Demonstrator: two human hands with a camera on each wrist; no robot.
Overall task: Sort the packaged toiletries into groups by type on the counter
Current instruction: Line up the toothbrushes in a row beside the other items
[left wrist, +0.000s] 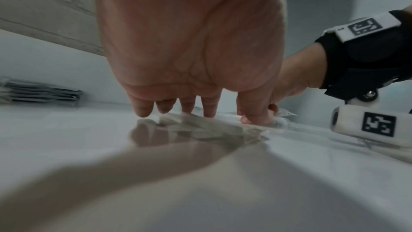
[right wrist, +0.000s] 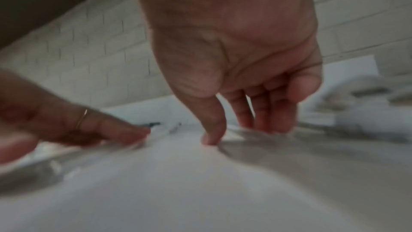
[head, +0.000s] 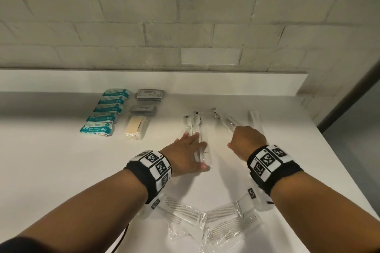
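Clear-wrapped toothbrushes lie in two loose bunches on the white counter (head: pixel 61 170). My left hand (head: pixel 193 148) lies flat with straight fingers on the left bunch (head: pixel 195 123); its fingertips (left wrist: pixel 209 112) press the wrap. My right hand (head: pixel 244 139) hovers over the right bunch (head: pixel 226 121), fingers pointing down. Its fingertips (right wrist: pixel 267 126) touch a clear packet while the thumb touches the counter; the blurred right wrist view shows no firm hold. One more wrapped toothbrush (head: pixel 254 117) lies further right.
Sorted at the back left are a row of teal packs (head: pixel 107 113), grey sachets (head: pixel 150 94) and a beige bar pack (head: pixel 136 127). Wrapped combs (head: pixel 185 213) lie at the counter's front, under my forearms. A brick wall runs behind; the counter ends at the right.
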